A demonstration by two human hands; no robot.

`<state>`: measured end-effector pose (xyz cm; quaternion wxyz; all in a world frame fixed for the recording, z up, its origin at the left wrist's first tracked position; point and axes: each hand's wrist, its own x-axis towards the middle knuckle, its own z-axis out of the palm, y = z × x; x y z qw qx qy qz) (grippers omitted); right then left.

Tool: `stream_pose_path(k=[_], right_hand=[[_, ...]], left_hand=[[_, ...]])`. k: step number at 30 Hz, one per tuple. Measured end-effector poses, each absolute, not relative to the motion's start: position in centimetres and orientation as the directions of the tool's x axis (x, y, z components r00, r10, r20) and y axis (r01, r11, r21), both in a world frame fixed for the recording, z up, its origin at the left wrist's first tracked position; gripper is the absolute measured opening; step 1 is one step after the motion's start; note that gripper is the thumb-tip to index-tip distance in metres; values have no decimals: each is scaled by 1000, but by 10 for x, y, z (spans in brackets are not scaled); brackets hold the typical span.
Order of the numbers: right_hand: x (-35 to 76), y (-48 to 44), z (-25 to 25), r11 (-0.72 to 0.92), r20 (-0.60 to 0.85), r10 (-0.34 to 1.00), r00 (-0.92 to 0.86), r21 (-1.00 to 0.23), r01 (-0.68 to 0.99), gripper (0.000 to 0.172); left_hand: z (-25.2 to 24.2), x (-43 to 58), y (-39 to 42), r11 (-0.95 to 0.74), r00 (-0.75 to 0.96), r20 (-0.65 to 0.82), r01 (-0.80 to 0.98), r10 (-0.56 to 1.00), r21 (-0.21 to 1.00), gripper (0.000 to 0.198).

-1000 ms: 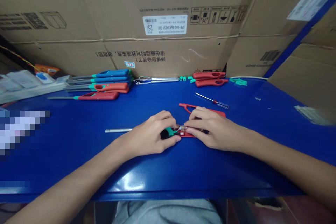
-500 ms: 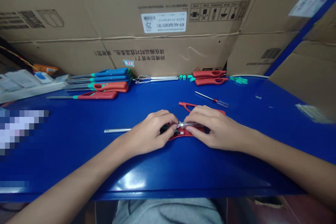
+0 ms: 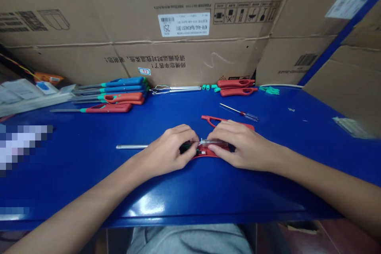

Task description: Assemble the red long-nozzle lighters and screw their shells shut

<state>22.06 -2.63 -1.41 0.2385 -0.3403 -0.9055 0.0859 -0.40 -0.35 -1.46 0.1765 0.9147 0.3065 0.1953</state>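
Note:
Between my hands lies an open red plastic lighter shell [image 3: 212, 151], its looped handle end [image 3: 217, 120] reaching up behind my right hand. My left hand [image 3: 168, 151] pinches a dark green-and-black lighter part [image 3: 187, 147] at the shell's left end, mostly hidden by my fingers. My right hand [image 3: 242, 145] rests on the shell, its fingertips beside a clear plastic-and-metal piece [image 3: 212, 142] lying across the shell. A thin metal lighter tube [image 3: 131, 147] lies on the blue table [image 3: 89, 182] just left of my left hand, touching nothing I can see.
Finished red and blue utility lighters [image 3: 119, 95] lie stacked at the back left. Metal tubes [image 3: 178, 89], green caps and red shells line the back edge beside cardboard boxes [image 3: 184, 55]. A small screwdriver [image 3: 239, 112] lies behind my right hand.
The green-and-black part has gone from sticking out at the shell's left end to lying lower under my left fingers. The clear piece now shows more plainly across the shell.

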Motion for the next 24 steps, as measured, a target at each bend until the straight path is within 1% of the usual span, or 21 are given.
stream_pose_path(k=[15,19,24], right_hand=[[221,-27,-13,744,352,668,-655,-321,586,11],[224,-24,-13,750,404,660,-633,-304,588,9],[228,-22,-12,752,467,655,-595,-319,577,8]], left_hand=[[-17,-4,-3,-745,735,247,487,631,455,14],[-19,-6,0,-756,723,284,487,630,436,12],[-20,-7,3,-763,703,327,489,631,422,11]])
